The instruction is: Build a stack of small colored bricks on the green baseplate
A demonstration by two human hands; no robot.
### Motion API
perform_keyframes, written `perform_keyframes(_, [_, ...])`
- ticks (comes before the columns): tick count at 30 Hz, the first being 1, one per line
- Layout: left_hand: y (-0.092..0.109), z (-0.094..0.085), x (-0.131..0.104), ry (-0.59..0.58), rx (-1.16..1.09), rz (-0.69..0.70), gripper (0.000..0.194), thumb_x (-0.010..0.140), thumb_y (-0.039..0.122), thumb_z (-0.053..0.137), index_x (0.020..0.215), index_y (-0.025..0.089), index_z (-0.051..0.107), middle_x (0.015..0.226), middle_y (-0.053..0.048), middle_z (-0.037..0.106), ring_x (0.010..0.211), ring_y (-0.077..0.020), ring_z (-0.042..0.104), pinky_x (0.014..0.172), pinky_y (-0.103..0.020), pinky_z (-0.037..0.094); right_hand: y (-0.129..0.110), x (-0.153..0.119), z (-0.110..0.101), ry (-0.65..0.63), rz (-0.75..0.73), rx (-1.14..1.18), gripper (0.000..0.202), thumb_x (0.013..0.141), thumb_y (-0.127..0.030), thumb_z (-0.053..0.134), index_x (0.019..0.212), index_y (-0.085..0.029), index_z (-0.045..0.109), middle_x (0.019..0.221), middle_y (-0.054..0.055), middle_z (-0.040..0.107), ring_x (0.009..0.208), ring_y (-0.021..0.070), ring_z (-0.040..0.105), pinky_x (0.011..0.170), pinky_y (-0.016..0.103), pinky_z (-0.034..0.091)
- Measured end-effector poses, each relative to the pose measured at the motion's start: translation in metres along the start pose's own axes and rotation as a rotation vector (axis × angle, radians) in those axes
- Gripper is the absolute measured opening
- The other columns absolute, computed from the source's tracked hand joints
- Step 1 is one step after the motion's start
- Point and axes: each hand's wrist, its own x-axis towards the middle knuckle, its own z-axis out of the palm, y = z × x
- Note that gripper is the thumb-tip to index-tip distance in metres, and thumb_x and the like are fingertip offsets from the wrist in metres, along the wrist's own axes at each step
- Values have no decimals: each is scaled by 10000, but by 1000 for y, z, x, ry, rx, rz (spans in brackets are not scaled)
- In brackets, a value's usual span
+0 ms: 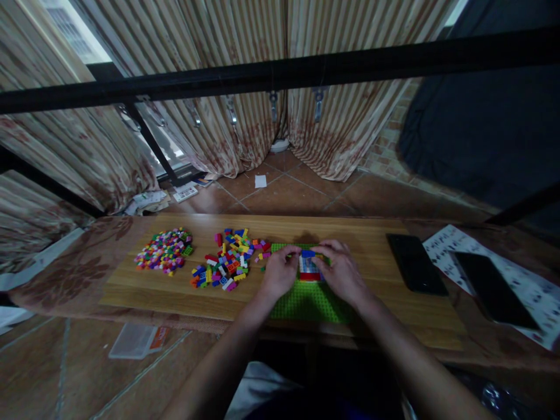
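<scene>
A small toy-brick structure [308, 270] rises from the green studded baseplate [306, 303], red along its near side with pale or clear bricks above. At its far side shows a blue toy brick [308, 254], between the fingertips of both hands. My left hand [281, 273] is closed in a pinch at the structure's left far corner; what is between its fingertips is hidden. On the other side my right hand [342, 271] curls its thumb and forefinger against the right end of the blue brick. A bit of yellow shows beneath those fingers.
Left of the baseplate lie loose mixed bricks [227, 262], and farther left a heap of smaller pieces [164, 251]. A black phone-like slab [415, 262] rests on the wooden board [371, 233]. Beyond it are a second dark device [494, 289] and a printed sheet [450, 242].
</scene>
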Motion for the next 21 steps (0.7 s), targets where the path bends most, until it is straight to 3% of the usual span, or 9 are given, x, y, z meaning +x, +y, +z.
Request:
perform_keyframes(3, [-10,1,13,17,63,10,219,835,183,500,923,160,700,920,-57,720,841,-182,650,812,-308,499,9,12,4,-63,8,-11,225,844,-279,551,1002,-235,705,1048,69,587,1035,237,530,928,409,438])
perform_keyframes(8, [-20,5,14,-50,57,-7,231,845,216,493,909,164,709,870,-38,725,793,-168,651,746,-274,511,12,14,7,-144,51,-7,208,829,-257,560,971,-238,711,1033,61,587,1008,214,544,932,390,422])
perform_keyframes(21, [-25,7,14,-76,40,-25,247,839,270,511,871,153,726,813,-32,727,728,-146,645,680,-230,497,12,17,3,-250,61,97,205,826,-255,556,965,-223,703,947,56,623,929,197,578,862,354,430])
